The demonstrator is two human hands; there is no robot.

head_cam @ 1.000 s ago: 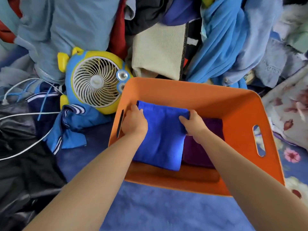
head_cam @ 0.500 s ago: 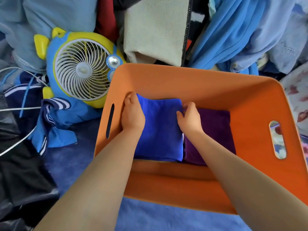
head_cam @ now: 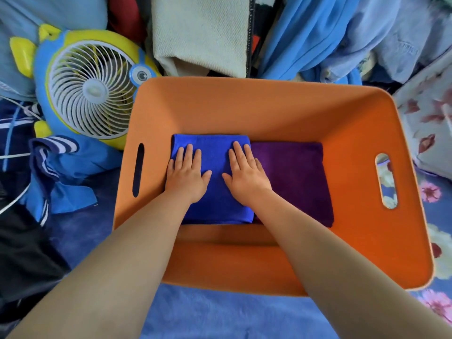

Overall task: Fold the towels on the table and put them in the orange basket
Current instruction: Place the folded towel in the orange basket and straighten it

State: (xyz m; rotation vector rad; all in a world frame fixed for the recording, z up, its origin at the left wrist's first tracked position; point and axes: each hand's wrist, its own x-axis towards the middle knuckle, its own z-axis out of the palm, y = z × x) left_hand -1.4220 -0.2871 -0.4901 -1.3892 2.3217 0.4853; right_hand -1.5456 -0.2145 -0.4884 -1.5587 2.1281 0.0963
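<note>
The orange basket [head_cam: 244, 106] fills the middle of the view. On its floor at the left lies a folded blue towel [head_cam: 215, 157], and a folded purple towel [head_cam: 293, 177] lies beside it on the right, its left edge under the blue one. My left hand [head_cam: 187, 173] presses flat on the left half of the blue towel, fingers straight. My right hand [head_cam: 245, 172] presses flat on the towel's right half, fingers straight too. Both forearms reach in over the basket's near wall.
A blue and yellow fish-shaped fan [head_cam: 93, 89] lies left of the basket, with white cables and a striped blue garment [head_cam: 58, 172] near it. Piled clothes crowd the far side, among them a cream knit [head_cam: 200, 33]. Floral fabric [head_cam: 430, 123] lies at the right.
Both hands let go of the blue towel's far corners and now lie flat on top of it. The towel has settled onto the basket floor. The view has moved closer over the basket.
</note>
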